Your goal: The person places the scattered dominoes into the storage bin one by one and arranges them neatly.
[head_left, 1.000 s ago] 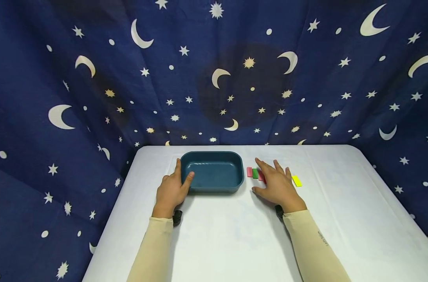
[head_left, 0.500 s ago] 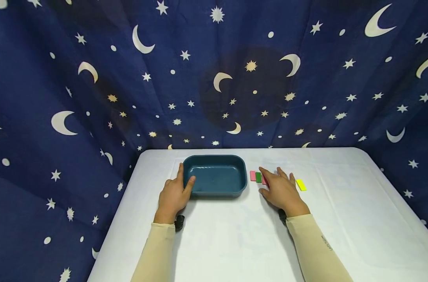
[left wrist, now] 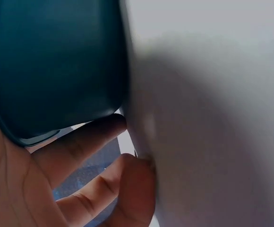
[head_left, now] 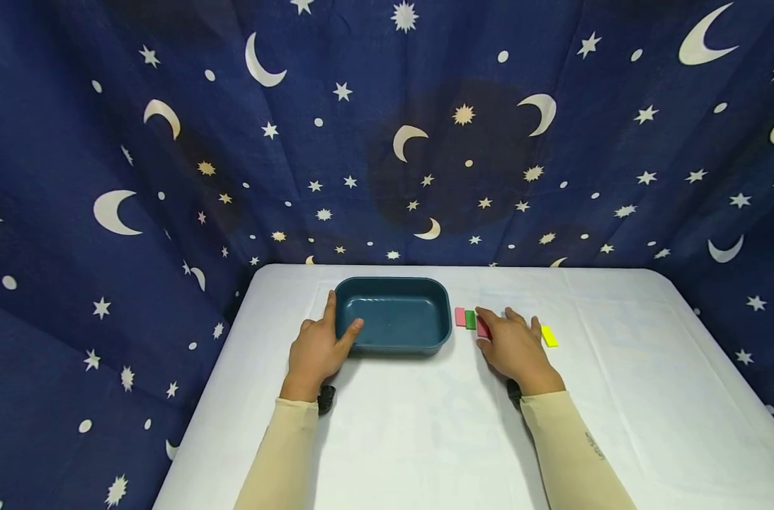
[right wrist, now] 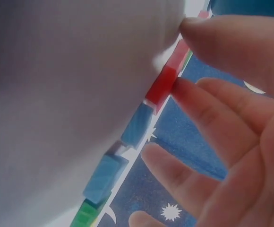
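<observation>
A dark teal rectangular tub (head_left: 393, 349) stands toward the back of the table. My left hand (head_left: 316, 352) holds its left end, thumb over the near rim and fingers along the outer wall. To the right of the tub lies a row of small rectangular blocks. My right hand (head_left: 519, 350) is over that row, palm down. In the right wrist view the index fingertip touches a red block (right wrist: 161, 89), while the thumb is spread apart from it. Pink (head_left: 459, 316) and green (head_left: 470, 320) blocks lie left of this hand, a yellow block (head_left: 549, 336) right of it.
Two blue blocks (right wrist: 106, 178) and a green block (right wrist: 84, 215) continue the row under the right hand, hidden from the head view. The table (head_left: 418, 432) has a white cloth. A dark blue curtain (head_left: 336, 163) with moons and stars surrounds its back and sides.
The right hand's thumb and index finger have drawn closer together around the red block. My left hand stays on the tub. The head view has shifted slightly.
</observation>
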A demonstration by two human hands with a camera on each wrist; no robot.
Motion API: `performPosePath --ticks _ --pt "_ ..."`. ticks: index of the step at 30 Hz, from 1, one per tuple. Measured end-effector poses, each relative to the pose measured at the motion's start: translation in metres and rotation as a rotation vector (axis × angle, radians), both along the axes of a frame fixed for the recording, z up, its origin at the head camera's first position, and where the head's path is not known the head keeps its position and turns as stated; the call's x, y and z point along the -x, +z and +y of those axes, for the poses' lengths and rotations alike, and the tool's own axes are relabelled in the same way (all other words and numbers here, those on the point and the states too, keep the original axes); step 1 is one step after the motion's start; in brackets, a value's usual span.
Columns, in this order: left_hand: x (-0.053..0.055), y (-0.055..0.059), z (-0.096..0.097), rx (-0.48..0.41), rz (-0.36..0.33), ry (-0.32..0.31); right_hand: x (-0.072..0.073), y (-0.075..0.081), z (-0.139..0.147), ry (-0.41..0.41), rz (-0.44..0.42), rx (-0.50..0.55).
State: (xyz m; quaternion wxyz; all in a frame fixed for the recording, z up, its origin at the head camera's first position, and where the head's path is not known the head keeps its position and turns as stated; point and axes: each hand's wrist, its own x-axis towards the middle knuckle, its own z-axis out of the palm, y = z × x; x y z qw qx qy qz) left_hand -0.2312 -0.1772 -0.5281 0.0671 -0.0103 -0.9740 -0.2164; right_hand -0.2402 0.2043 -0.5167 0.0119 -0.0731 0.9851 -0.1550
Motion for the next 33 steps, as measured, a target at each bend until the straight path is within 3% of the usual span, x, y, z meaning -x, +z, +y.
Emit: performPosePath --ticks 14,33 --pt "-0.0016 0.0005 0.0089 0.047 -0.071 0.026 0.0016 -0.0010 0.0035 -0.013 0.035 0.015" --pt "0.0016 -0.0032 0.0095 0.058 -0.019 0.041 -0.0001 0.0009 0.0039 -0.021 0.024 -0.002"
